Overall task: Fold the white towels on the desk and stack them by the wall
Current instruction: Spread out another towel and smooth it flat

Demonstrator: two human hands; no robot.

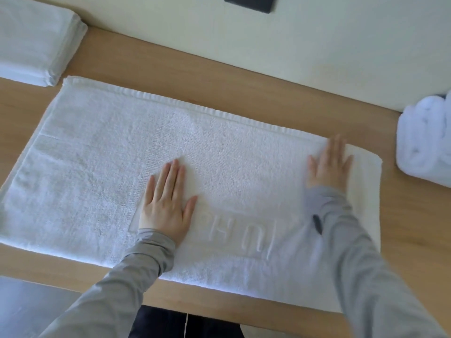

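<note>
Head view: left hand (166, 203) and right hand (327, 164), grips apart, press the towel (97, 167) lying lengthwise left-to-right.

Soft, even, bright light with only faint shadows; the right hand (328, 164) is smeared by motion blur, the left hand (168, 203) sharper, and wide-angle distortion bows the desk (219, 86) toward the frame edges.

White towel (109, 167): plain terry field, a ribbed stripe along the far border, and raised letters inside a framed panel (tone-on-tone, no second colour). Folded stack (36, 40): white. Bundled towels (424, 142): white with a bluish cast. Desk (415, 228): pale wood with faint grain. Wall (195, 32): cream, with black plates (249, 2). Sleeves (136, 272): plain grey.
</note>
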